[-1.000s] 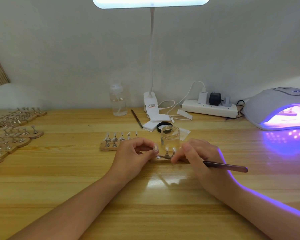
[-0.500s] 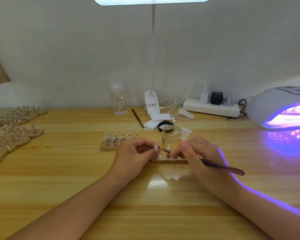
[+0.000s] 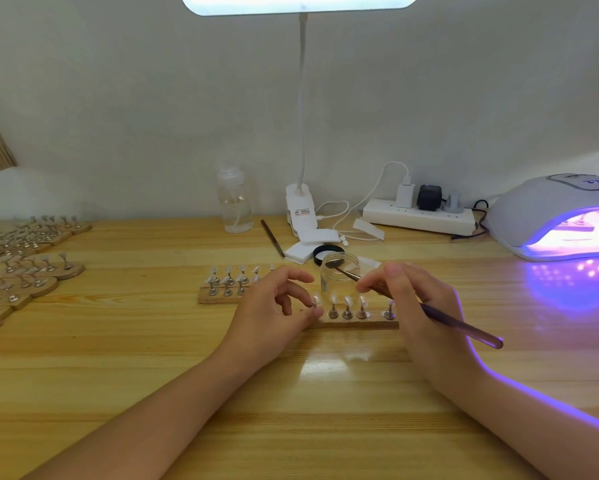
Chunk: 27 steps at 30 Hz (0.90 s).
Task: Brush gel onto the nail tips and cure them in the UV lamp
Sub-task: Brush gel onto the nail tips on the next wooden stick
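Observation:
A wooden strip [image 3: 356, 323] in front of me carries several nail tips on small metal stands [image 3: 347, 308]. My left hand [image 3: 273, 313] pinches the leftmost stand with its nail tip [image 3: 316, 303] at the strip's left end. My right hand [image 3: 412, 306] holds a thin brush [image 3: 464, 329], whose tip reaches into the open clear gel jar [image 3: 339, 277] just behind the strip. The UV lamp [image 3: 561, 216] glows purple at the far right, with a strip visible inside.
A second strip of nail tips [image 3: 227, 287] lies left of the jar. Many more strips [image 3: 24, 268] crowd the table's left edge. Behind stand a clear bottle [image 3: 234, 202], a desk lamp base [image 3: 299, 213], a power strip [image 3: 419, 214], white pads, a black lid and a spare brush [image 3: 272, 237].
My right hand lifted the brush from the nail tip and moved its tip back into the gel jar. My left hand lowered the pinched stand to the strip's left end.

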{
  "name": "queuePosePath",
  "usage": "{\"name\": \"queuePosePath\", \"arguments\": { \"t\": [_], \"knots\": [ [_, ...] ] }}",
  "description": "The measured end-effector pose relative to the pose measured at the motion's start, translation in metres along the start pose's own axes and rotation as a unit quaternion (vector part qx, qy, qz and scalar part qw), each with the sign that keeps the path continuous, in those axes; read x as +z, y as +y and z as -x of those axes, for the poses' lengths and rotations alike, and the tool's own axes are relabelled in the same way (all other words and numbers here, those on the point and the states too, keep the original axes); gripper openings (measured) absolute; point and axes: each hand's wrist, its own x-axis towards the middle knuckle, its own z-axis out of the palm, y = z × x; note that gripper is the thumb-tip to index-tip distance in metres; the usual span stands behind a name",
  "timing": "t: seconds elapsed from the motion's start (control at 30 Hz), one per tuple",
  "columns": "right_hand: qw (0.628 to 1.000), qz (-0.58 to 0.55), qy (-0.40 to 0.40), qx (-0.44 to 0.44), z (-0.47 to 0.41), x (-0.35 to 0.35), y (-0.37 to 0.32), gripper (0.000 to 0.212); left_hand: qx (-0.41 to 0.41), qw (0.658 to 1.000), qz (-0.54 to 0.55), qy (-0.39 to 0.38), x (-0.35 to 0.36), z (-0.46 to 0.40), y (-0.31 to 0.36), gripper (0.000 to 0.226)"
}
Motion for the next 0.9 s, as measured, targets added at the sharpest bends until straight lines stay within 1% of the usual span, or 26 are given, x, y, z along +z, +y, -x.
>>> {"name": "queuePosePath", "arguments": {
  "t": [0.23,0.37,0.47,0.6,0.7,0.9],
  "knots": [
    [1.000,-0.024,0.005,0.012,-0.001,0.000,0.001,0.044,0.006,0.999,-0.031,-0.014,0.001,0.000,0.000,0.036],
    [0.999,-0.040,0.011,0.018,-0.001,0.000,0.002,0.043,0.009,0.999,-0.037,-0.019,0.001,0.001,0.000,0.037],
    [0.999,-0.044,0.016,0.018,-0.002,-0.001,0.001,0.040,-0.002,0.997,-0.054,-0.054,0.002,-0.001,0.002,0.036],
    [0.998,-0.045,0.025,0.034,-0.004,-0.003,0.003,0.028,-0.016,0.992,-0.067,-0.105,0.005,-0.006,0.006,0.025],
    [0.997,-0.054,0.031,0.042,-0.004,-0.004,0.003,0.028,-0.015,0.993,-0.055,-0.102,0.009,-0.009,0.009,0.018],
    [0.996,-0.061,0.038,0.046,-0.006,-0.003,0.002,0.031,-0.010,0.994,-0.055,-0.089,0.013,-0.010,0.008,0.017]
  ]
}}
